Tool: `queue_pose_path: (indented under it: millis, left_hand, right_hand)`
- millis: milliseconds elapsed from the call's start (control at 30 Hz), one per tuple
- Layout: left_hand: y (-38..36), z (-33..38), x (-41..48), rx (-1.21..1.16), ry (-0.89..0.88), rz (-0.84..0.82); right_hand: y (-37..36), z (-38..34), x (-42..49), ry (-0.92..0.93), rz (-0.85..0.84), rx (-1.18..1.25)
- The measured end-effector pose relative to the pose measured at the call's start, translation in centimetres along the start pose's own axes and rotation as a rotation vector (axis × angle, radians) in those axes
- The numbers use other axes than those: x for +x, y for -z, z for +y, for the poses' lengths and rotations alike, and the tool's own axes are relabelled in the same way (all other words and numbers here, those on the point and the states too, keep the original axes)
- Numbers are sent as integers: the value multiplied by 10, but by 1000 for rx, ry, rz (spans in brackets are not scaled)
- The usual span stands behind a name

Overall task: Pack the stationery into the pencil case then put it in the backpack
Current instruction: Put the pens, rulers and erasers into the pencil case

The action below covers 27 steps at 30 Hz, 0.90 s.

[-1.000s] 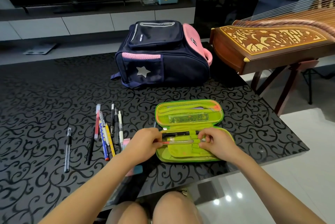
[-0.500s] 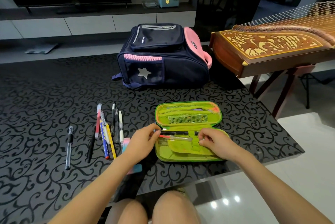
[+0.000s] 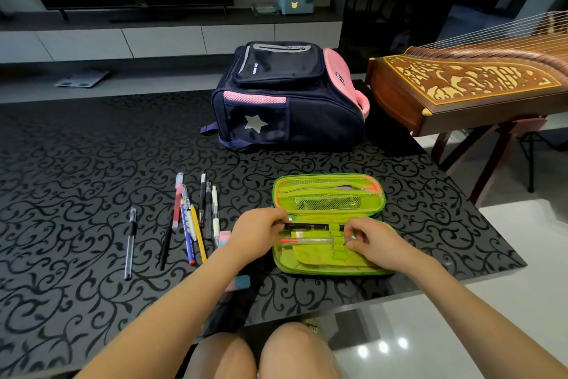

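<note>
Both hands are inside the open lime-green pencil case (image 3: 325,269). The left hand (image 3: 258,234) curls its fingertips round the left end of a black pen (image 3: 307,227) lying across the lower half. The right hand (image 3: 376,245), fingers bent, appears to pinch the right end of a clear pen (image 3: 310,240) with a red tip, just below the black one. The case sits near the front edge of the table (image 3: 61,163). Loose pens (image 3: 196,219) lie in a row to its left, and the navy-and-pink backpack (image 3: 289,96) stands behind it, well apart.
</note>
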<state>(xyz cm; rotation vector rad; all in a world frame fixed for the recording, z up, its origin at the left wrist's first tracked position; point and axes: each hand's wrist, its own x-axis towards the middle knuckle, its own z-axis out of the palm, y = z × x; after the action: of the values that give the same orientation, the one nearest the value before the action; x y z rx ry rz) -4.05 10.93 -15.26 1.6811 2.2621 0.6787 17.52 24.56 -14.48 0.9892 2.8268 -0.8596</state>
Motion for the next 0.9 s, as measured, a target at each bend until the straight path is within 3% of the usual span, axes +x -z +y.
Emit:
queue_pose_path:
  millis: [200, 333, 400, 467, 567, 733, 800, 900]
  left_hand:
    - [13, -2, -10, -17, 27, -15]
    - [37, -35, -31, 6, 400, 355]
    - [49, -52, -42, 112, 575, 306]
    - [56, -59, -51, 172, 637, 133]
    - [53, -59, -55, 169, 659, -7]
    - [55, -57, -52, 132, 717, -6]
    - [61, -50, -55, 192, 690, 61]
    - [62, -33, -54, 269, 469, 259]
  right_hand:
    - [6, -5, -3, -54, -2, 33]
    - [3, -24, -4, -18, 128, -104]
    - [-2, -42, -2, 14, 136, -140]
    - [-8, -58, 2, 64, 122, -149]
    - [-16, -72, 6, 95, 120, -148]
    - [-17, -70, 0, 86, 132, -144]
    - [-13, -62, -6, 43, 171, -127]
    - [-7, -43, -12, -50, 265, -94]
